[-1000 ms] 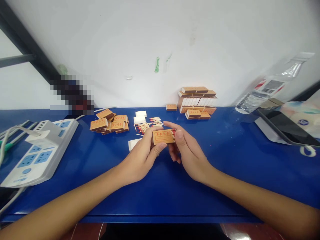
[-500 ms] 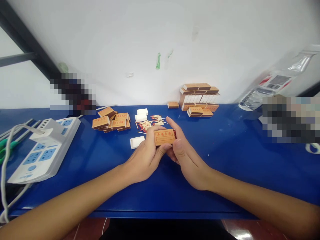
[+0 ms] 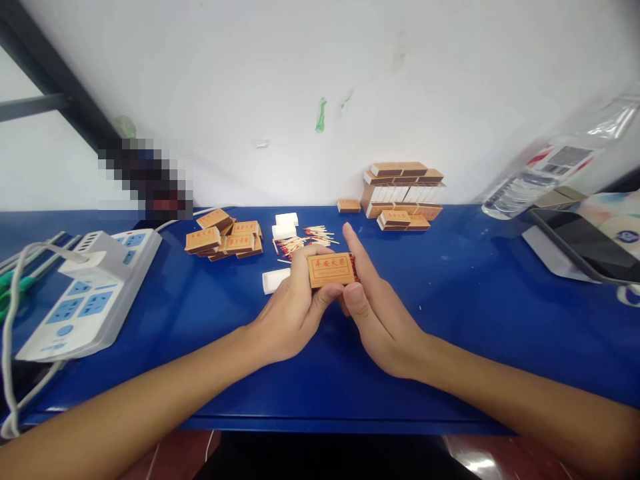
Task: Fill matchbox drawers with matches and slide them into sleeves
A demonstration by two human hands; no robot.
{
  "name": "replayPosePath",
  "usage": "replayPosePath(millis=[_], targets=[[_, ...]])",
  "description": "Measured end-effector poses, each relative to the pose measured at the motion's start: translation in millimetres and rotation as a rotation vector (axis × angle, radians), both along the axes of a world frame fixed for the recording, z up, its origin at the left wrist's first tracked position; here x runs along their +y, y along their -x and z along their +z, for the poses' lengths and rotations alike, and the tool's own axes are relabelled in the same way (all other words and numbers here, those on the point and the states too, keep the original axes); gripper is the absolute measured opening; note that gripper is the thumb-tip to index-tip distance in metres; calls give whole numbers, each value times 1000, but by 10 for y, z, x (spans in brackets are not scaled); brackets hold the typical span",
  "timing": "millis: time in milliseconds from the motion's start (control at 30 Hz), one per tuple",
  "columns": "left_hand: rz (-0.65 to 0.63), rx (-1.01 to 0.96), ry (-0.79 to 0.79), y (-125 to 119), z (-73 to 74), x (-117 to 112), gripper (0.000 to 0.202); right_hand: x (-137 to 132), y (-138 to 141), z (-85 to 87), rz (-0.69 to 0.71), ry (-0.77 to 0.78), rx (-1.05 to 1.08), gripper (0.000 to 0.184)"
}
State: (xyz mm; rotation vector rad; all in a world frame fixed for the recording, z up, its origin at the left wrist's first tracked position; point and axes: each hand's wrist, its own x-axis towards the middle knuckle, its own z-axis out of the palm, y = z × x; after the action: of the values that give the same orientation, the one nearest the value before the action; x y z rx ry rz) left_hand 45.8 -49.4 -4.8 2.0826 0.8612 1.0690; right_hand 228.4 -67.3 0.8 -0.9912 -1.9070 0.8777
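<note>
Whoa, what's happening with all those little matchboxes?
A person holds one matchbox in the left hand, with the right hand at its right end, where red match heads show. Loose matches lie beyond on the blue table, near white trays. More matchboxes sit piled to the left.

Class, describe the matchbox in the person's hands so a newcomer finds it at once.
Start from the blue table, then find the left hand and right hand near its middle. The orange-brown matchbox with red characters is between them. Unlike the boxes heaped at the left, it is held, with red match heads showing at its right end.
</note>
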Motion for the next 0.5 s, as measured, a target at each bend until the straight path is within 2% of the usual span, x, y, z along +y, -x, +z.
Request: replayPosePath(millis=[167, 500], targets=[[-2, 32, 14, 12, -23, 3, 39, -2, -2, 23, 6, -5, -85, 81], [-63, -16, 6, 7, -42, -19, 36, -40, 23, 66, 78, 72, 1, 86]])
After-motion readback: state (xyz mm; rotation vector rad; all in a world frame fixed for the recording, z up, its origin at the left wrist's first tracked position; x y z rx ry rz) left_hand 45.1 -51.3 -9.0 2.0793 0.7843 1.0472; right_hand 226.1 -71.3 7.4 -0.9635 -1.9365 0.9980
